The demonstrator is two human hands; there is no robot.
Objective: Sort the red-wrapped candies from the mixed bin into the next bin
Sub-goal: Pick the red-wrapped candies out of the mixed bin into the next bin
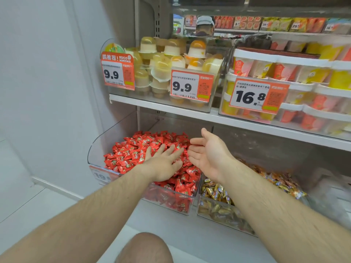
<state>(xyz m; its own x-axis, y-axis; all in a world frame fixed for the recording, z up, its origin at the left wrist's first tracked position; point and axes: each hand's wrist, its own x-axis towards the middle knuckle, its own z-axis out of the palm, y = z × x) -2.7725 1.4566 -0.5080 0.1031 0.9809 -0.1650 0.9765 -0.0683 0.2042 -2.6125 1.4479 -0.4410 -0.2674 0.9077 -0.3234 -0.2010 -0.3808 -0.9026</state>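
Resting flat on red candies (152,149), left hand (163,164) has fingers spread, holding nothing. Right hand (207,154) at 3 o'clock: palm up, empty. Mixed bin (218,209) at 4 o'clock. Next: pinch only reds w/ fingertips, don't scoop.

Red-wrapped candies (133,149), each a small glossy twist-end packet with a printed emblem, are heaped to the rim of a clear plastic bin (106,143) at the left of the lower shelf. Immediately to its right stands a second clear bin (214,215) holding gold, orange and blue wrapped candies (216,192); no red piece is discernible among them.
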